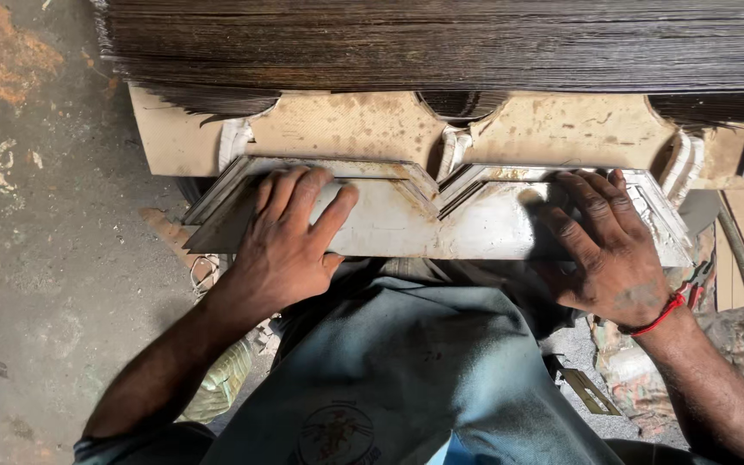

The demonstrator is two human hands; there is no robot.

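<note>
While the camera looked straight down, the concrete floor [36, 215], stained grey and orange, filled the left side of the view. Across the top lay a thick dark stack of thin sheets [441, 43], its edge showing many fine layers. Just below it sat a tan board template [355, 129], speckled and cut with notches along its upper edge. Against that board's lower edge lay the pressed metal sheet [428, 226], pale grey, with raised angular ridges meeting in a V near its middle; it rested across the person's lap, above the blue-grey trousers [398, 362]. The left hand [290, 237] lay flat on the sheet's left part, fingers spread and pressing down, gripping nothing. The right hand [609, 250] lay flat on the sheet's right part, fingers extended toward the ridged upper edge, likewise not closed around anything. A red thread band [660, 317] circled the right wrist. Near the right forearm, a small metal bracket [587, 392] lay on the ground beside cluttered scraps.
</note>
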